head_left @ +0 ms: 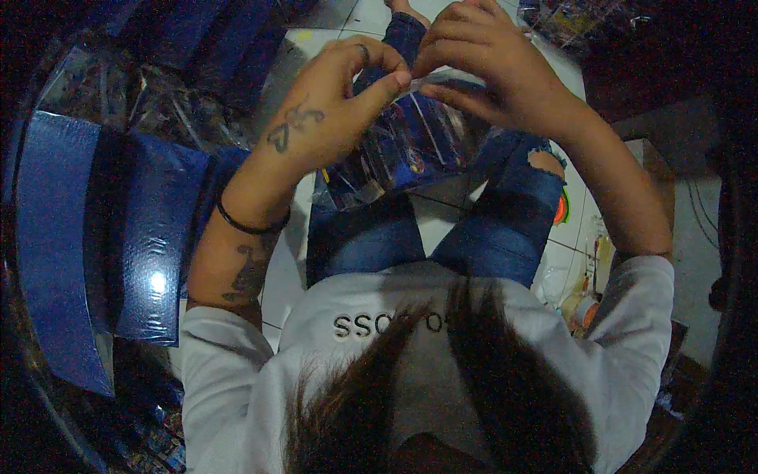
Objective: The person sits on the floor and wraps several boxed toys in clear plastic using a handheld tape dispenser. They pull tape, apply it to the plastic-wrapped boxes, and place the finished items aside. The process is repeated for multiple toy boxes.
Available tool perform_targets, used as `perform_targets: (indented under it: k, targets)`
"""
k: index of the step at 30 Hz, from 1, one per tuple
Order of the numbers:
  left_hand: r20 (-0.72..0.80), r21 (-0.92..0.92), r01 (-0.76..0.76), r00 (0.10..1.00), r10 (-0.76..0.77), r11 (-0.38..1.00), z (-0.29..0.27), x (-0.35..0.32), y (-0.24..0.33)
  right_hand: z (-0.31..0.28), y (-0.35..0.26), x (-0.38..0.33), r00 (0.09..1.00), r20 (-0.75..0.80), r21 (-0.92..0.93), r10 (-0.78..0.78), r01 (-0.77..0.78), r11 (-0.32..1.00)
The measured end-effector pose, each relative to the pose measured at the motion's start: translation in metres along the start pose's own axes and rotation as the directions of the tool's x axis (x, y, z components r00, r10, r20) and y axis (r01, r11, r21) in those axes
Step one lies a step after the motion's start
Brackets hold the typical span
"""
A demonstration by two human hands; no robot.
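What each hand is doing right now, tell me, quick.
Left hand: closed, thumb and index finger pinching the upper edge of the clear plastic package.
Right hand: closed, thumb and fingers gripping the same edge.

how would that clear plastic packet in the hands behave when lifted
The clear plastic packet is probably floppy, given its wrinkled film. It may be slippery, judging by its shine. It seems light, since fingers pinch just its upper edge.

Tiled floor [559, 265]: white, grout lines showing
Left: shiny blue panels [154, 229], can't tell what's under em
Right: some red-green thing [562, 208], partly hidden, plus small clutter [585, 309]
Far right: clear plastic heap [588, 20]
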State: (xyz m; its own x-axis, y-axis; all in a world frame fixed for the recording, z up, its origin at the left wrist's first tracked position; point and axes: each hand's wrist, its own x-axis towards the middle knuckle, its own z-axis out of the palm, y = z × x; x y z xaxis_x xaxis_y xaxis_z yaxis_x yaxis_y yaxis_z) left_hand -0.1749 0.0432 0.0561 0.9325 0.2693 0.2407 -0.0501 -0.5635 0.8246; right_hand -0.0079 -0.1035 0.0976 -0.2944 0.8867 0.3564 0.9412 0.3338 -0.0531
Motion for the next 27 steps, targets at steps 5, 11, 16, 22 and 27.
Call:
perform_targets:
  k: [5, 11, 16, 22, 27]
  targets:
    - [0.232, -0.444, 0.3, 0.949, -0.215, 0.844, 0.002, 0.003, 0.001, 0.018, 0.001, -0.004, 0.912, -0.191, -0.368, -0.363, 0.276, 0.888]
    - [-0.033, 0.451, -0.237, 0.959, 0.281, 0.861, 0.004, -0.011, 0.012, 0.002, 0.01, -0.008, 0.974, 0.08, -0.176, -0.211, 0.222, 0.959]
    - [-0.136, 0.577, -0.288, 0.889, 0.437, 0.764, 0.013, -0.018, 0.006, -0.029, 0.007, -0.005, 0.978, 0.201, -0.018, -0.047, 0.052, 0.998]
    - [-0.103, 0.606, -0.288, 0.896, 0.432, 0.742, 0.009, -0.023, 0.011, -0.007, -0.002, -0.006, 0.997, 0.039, 0.014, -0.066, 0.066, 0.998]
    - [-0.095, 0.609, -0.161, 0.957, 0.273, 0.777, -0.023, -0.039, 0.031, 0.007, 0.001, -0.008, 0.993, 0.086, 0.045, -0.081, 0.077, 0.996]
